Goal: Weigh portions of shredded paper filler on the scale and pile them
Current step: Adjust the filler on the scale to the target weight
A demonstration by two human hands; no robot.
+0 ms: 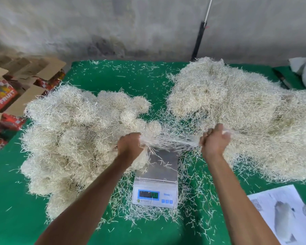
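light: bright, even, soft | shadows: faint | glare: pale sheen on scale (155,175) platform | blur: strands between hands, wall (131,23) | edges: wide-angle bending

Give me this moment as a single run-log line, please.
left hand and right hand: gripping stretched shredded paper | position: above scale | platform: few loose strands | piles: both sides

Bare scale pan (163,163) between crowding filler heaps (74,138) (237,110).
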